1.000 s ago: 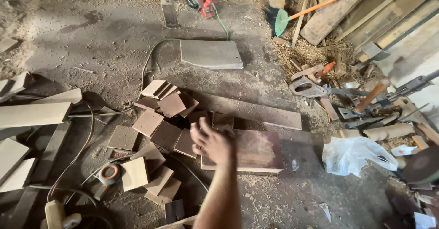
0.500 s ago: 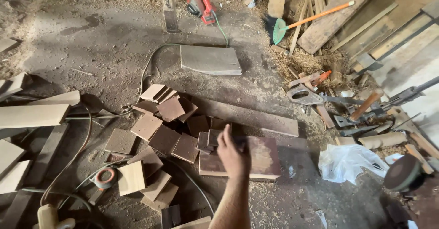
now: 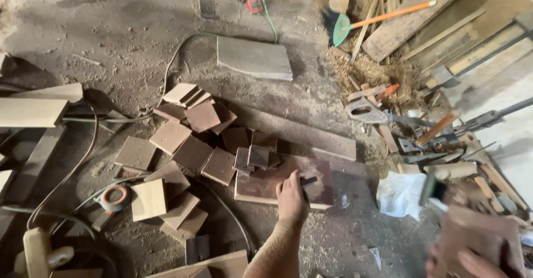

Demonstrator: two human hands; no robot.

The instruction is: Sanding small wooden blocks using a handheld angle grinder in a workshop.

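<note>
My left hand (image 3: 292,198) reaches down onto a dark rectangular wooden board (image 3: 261,185) lying on the dusty floor. Its fingers are closed around a small dark piece (image 3: 309,181) held against the board's top. Two small dark wood squares (image 3: 252,157) lie at the board's far left corner. At the lower right, my blurred right hand (image 3: 463,264) grips a flat brown square piece (image 3: 480,236), with a dark blurred object (image 3: 433,188) just above it.
Several square wood tiles (image 3: 183,145) are scattered to the left, with cables and a tape roll (image 3: 114,197). A long plank (image 3: 300,131) lies behind the board. A white plastic bag (image 3: 400,192), hand saw (image 3: 363,111), hammer (image 3: 436,129), green-headed broom (image 3: 383,16) and stacked planks fill the right.
My left hand came down from above the tiles onto the dark board. My right hand, with the brown piece, has come into view at the lower right. The view tilted downward.
</note>
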